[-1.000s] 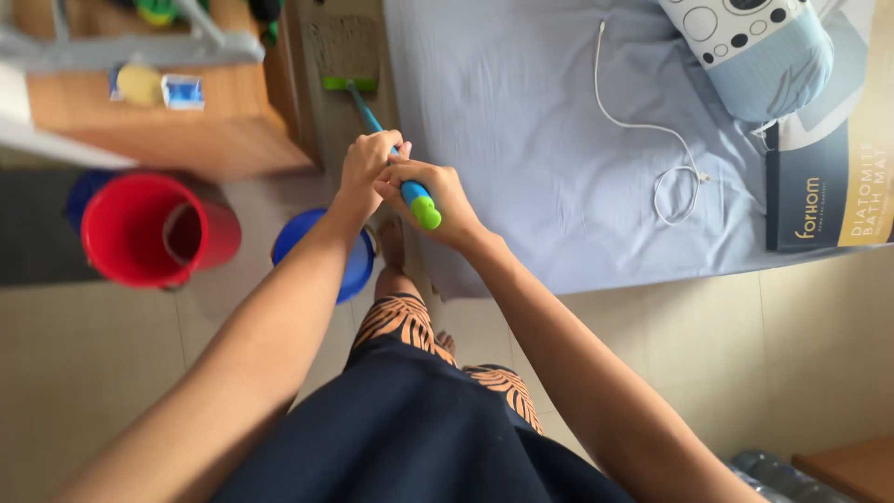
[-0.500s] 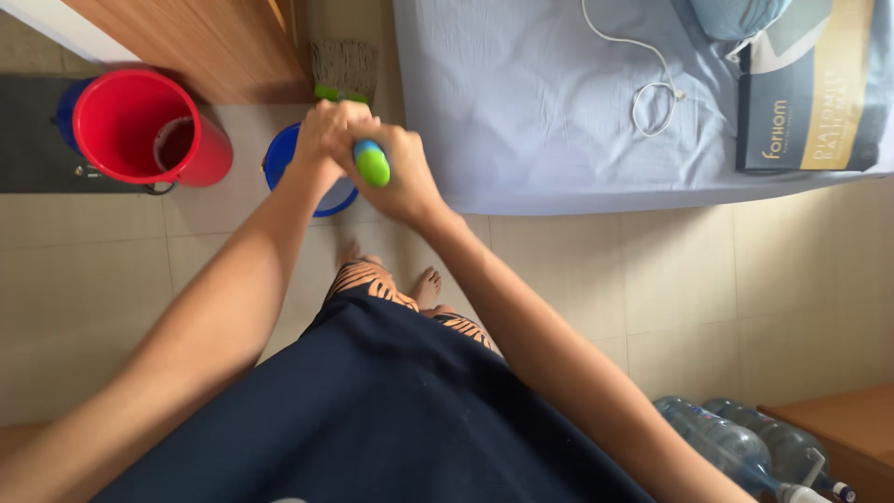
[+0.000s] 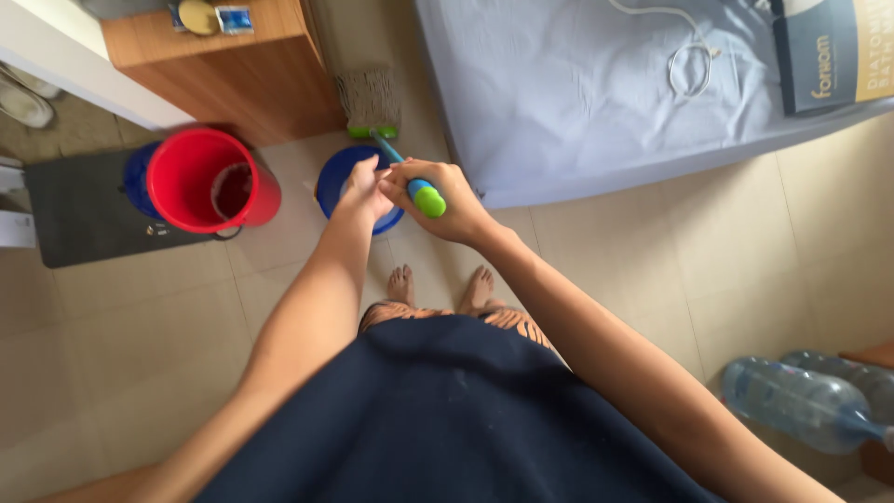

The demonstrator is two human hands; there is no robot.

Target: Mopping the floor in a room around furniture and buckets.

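View from the head camera, looking straight down at a standing person on a pale tiled floor (image 3: pixel 140 326). Both hands gripped a mop handle (image 3: pixel 410 182), blue along its shaft and capped in bright green at the upper end. The right hand (image 3: pixel 447 200) was closed in a fist around the top of the handle, just below the green cap. The left hand (image 3: pixel 363 186) sat just beside it, slightly lower on the shaft, with its fingers curled around the handle; the two hands touched or nearly touched. The handle sloped away from the person to the mop head (image 3: pixel 371 98), a tan fringed pad on a green bar, which lay on the floor in the gap between a wooden cabinet (image 3: pixel 233 70) and a bed covered by a light blue sheet (image 3: pixel 577 93). A blue bucket (image 3: pixel 335 177) stood directly beneath the hands, partly hidden by them. A red bucket (image 3: pixel 200 182) stood to its left, at the edge of a dark floor mat (image 3: pixel 84 210). On the bed lay a coiled white cable (image 3: pixel 689 65) and a flat dark box (image 3: pixel 829 51) with a tan band. Two large clear water bottles (image 3: pixel 801 401) lay on the floor at lower right. The person's bare feet (image 3: pixel 438 284) stood together just below the hands.
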